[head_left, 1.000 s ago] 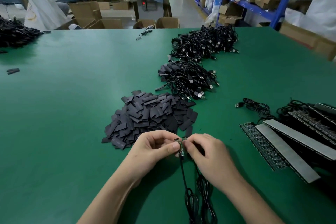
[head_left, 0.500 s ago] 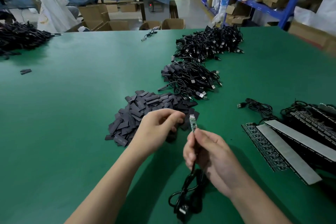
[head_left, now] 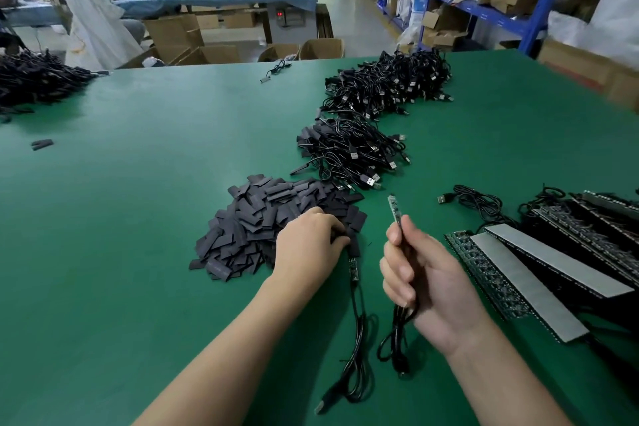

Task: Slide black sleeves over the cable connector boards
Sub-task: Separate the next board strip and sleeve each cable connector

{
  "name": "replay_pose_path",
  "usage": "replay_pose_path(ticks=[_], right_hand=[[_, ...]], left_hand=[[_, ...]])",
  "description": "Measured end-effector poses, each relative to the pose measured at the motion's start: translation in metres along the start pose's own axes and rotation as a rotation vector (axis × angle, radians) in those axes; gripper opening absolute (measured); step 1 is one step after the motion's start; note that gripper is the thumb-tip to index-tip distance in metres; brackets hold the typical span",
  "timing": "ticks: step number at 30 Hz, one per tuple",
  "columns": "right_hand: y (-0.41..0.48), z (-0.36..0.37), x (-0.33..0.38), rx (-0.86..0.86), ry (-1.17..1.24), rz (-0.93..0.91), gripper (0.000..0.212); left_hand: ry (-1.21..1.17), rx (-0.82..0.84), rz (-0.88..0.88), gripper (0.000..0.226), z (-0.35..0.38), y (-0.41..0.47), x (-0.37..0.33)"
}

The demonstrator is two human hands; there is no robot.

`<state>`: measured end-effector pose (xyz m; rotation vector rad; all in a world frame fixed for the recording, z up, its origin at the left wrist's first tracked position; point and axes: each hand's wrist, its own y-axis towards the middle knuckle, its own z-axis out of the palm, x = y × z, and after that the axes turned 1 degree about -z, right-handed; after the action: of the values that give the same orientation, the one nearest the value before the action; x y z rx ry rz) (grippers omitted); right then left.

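Right hand [head_left: 425, 280] gripped a cable [head_left: 397, 325], fingers clenched, bare connector board [head_left: 394, 206] pointed toward 11 o'clock, left hand [head_left: 307, 242] rested on the pile of black sleeves [head_left: 262, 218] at its 10 o'clock – fingers curled, grasp unclear – green desk [head_left: 138, 218].

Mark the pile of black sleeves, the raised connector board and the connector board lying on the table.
pile of black sleeves [head_left: 256, 218]: head view, middle of the heap.
raised connector board [head_left: 395, 209]: head view, mid-length of the board.
connector board on the table [head_left: 353, 268]: head view, centre of its top face.
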<state>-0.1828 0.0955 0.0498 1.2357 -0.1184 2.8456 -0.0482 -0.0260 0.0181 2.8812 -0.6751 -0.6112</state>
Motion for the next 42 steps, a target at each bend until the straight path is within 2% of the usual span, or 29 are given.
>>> replay_pose_path(ticks=[5, 8, 12, 16, 21, 27, 37, 42], right_hand=[[0.005, -0.013, -0.002, -0.135, -0.619, 0.01, 0.039], [0.009, -0.014, -0.009, -0.225, -0.777, -0.002, 0.038], [0.014, -0.02, -0.016, -0.288, -0.836, -0.026, 0.038], [0.013, -0.019, -0.021, -0.158, -0.825, 0.053, 0.024], [0.014, -0.019, -0.03, -0.078, -0.81, 0.105, 0.026], [0.015, -0.02, -0.022, -0.028, -0.914, 0.056, 0.047], [0.015, -0.021, -0.023, 0.069, -1.036, 0.03, 0.044], [0.013, -0.019, -0.02, 0.086, -1.001, 0.104, 0.048]], left_hand=[[-0.08, -0.011, 0.039, 0.018, -0.003, -0.004, 0.003], [-0.162, -0.076, 0.114, 0.017, -0.007, -0.014, 0.004], [-0.391, -0.1, 0.143, 0.017, -0.017, -0.035, 0.013], [-0.486, -0.116, 0.213, 0.015, -0.021, -0.054, 0.026], [-0.523, -0.15, 0.243, 0.016, -0.02, -0.066, 0.031], [-0.585, -0.15, 0.182, 0.021, -0.026, -0.064, 0.046], [-0.597, -0.139, 0.206, 0.022, -0.023, -0.06, 0.054], [-0.5, -0.174, 0.311, 0.016, -0.022, -0.06, 0.054]])
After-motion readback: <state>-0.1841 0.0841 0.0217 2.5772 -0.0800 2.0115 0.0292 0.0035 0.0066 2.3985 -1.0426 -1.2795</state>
